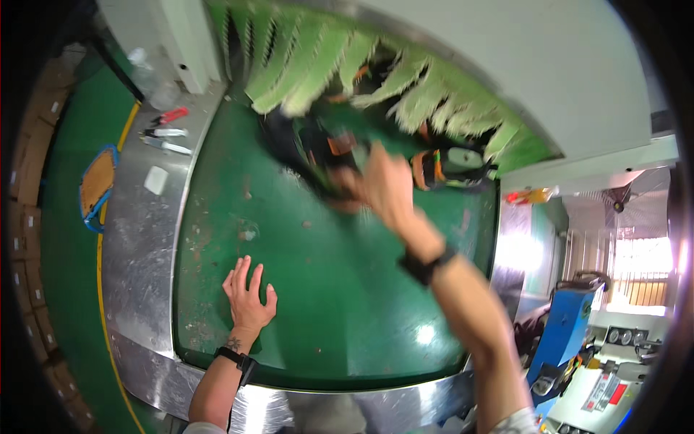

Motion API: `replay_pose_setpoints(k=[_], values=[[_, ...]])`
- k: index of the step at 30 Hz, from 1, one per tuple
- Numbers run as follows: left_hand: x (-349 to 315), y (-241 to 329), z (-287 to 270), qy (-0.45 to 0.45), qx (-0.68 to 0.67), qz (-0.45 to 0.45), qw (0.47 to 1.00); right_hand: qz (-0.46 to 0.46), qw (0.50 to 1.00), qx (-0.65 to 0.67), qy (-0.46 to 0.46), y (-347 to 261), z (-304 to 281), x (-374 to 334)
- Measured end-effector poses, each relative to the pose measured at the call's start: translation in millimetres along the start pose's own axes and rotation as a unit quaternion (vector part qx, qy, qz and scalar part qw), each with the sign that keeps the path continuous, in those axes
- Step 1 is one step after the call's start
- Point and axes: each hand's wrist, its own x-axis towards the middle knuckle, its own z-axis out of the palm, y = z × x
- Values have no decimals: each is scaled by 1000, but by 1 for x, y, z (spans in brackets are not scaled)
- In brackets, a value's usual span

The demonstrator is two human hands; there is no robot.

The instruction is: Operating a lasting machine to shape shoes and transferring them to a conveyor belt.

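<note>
A dark shoe with orange patches [309,155], smeared by motion, lies slantwise over the far part of the green conveyor belt [311,289]. My right hand [389,184] is closed at the shoe's right side and seems to grip it; blur hides the fingertips. Just right of that hand, a second black shoe with orange and green parts [455,168] rests on the belt below the strip curtain. My left hand [249,295] is held low over the near left of the belt, fingers spread, holding nothing.
A frayed green strip curtain [325,65] hangs across the far end, with more dark and orange items partly hidden behind it. On the left metal ledge [137,253] lie several small tools [168,132] and a white block [155,180]. Blue equipment [567,325] stands at right.
</note>
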Motion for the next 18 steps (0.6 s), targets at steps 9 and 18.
replay_pose_setpoints(k=[9, 18], values=[[-69, 109, -80, -140, -428, -137, 882, 503, 775, 375, 78, -72, -173, -464], [-156, 333, -230, -311, -835, -124, 436, 165, 964, 149, 146, -143, -233, -579]])
